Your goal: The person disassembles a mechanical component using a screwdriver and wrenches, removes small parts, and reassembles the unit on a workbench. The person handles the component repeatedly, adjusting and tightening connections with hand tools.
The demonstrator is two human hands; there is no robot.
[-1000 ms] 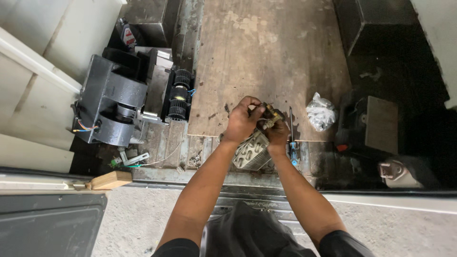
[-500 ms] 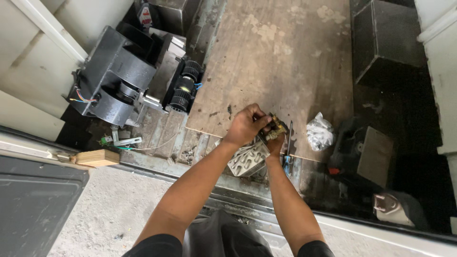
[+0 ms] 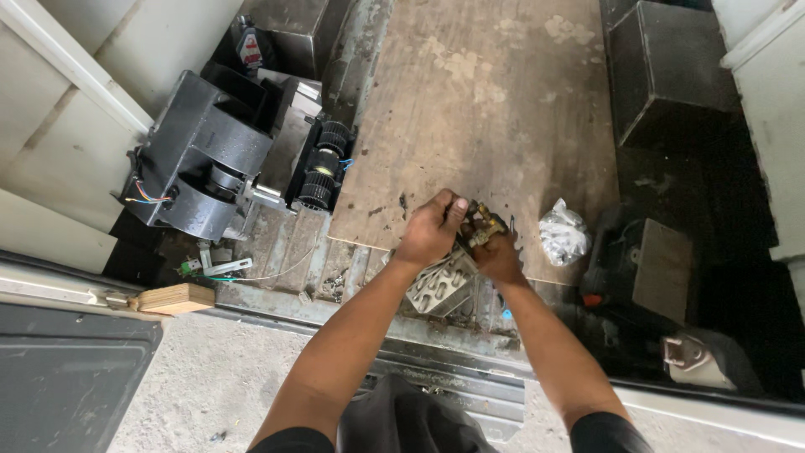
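Observation:
My left hand [image 3: 433, 228] and my right hand [image 3: 496, 254] meet over the near edge of a worn plywood sheet [image 3: 495, 109]. Together they grip a small brass-coloured metal fitting [image 3: 485, 226]. The left fingers pinch its top while the right hand cups it from below. Right under the hands lies a silvery finned metal block [image 3: 440, 288], partly hidden by my wrists.
A black blower housing with coloured wires [image 3: 197, 159] and a black fan motor [image 3: 321, 165] sit at the left. A crumpled clear plastic bag [image 3: 562, 233] lies to the right, with dark metal boxes [image 3: 671, 71] beyond. A wooden block [image 3: 174, 298] rests on the sill.
The view has swung left and tilted. Both hands stay together on the fitting at the plywood's edge, with the left fingers shifted slightly on top.

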